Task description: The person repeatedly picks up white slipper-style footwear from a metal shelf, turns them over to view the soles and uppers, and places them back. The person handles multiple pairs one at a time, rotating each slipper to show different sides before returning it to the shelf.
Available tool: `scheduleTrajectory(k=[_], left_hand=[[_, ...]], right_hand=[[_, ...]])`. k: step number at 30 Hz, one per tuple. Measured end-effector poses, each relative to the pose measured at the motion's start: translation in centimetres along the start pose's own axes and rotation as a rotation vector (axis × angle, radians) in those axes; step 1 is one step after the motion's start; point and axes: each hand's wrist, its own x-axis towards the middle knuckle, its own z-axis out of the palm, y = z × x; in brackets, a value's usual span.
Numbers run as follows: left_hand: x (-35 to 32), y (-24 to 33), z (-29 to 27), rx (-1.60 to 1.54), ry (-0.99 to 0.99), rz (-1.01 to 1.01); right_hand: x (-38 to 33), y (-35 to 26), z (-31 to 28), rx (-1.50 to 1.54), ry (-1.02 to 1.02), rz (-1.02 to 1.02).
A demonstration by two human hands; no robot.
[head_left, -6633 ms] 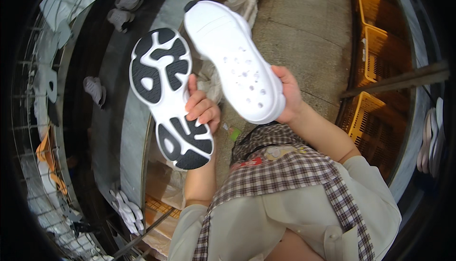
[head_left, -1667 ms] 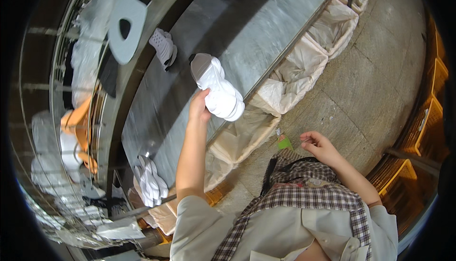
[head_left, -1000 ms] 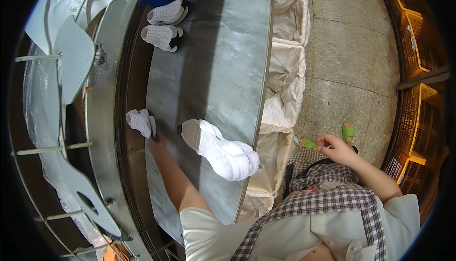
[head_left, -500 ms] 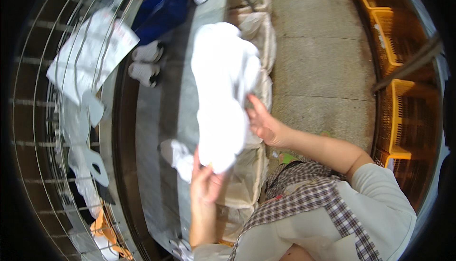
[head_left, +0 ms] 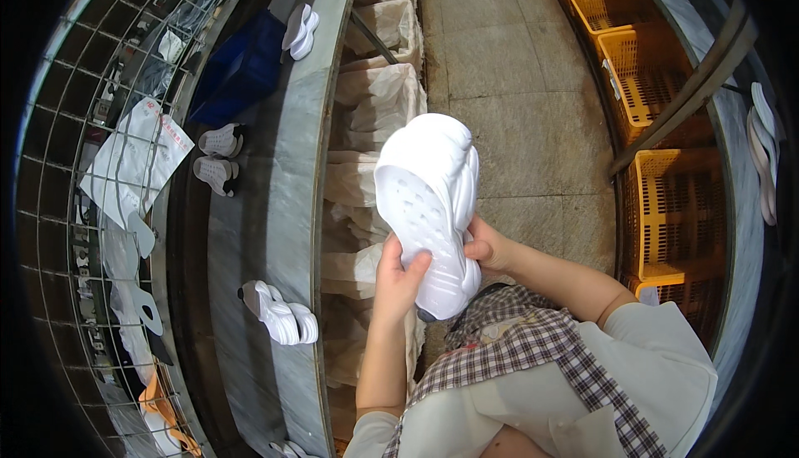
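The white shoe [head_left: 433,208], gripped at its heel end between the closed left hand [head_left: 398,273] and right hand [head_left: 487,247], is best turned slowly so both stay firm.

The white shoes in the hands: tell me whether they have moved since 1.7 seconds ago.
Yes. The white shoes lay on the grey bench then; now the left hand and right hand hold them up, off its near edge.
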Motion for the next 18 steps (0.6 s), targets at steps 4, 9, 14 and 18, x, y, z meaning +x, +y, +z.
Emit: scheduleTrajectory(k=[4,9,14,18], left_hand=[[-0.5,-0.8,1.1,-0.043,0.009,0.018],[-2.0,-1.3,0.4,-0.087,0.024,0.059],[-2.6,-1.7,0.3,-0.163,0.08,0.115],[-3.2,-1.4,0.5,-0.163,0.04,0.149]], right_hand=[[-0.8,-0.2,-1.3,0.008,0.025,0.046],[-1.4,-0.6,-1.7,0.029,0.004,0.007],[-2.0,-0.9,-1.8,-0.015,-0.029,0.035],[-2.1,-0.5,-1.7,-0.038,-0.048,0.013]])
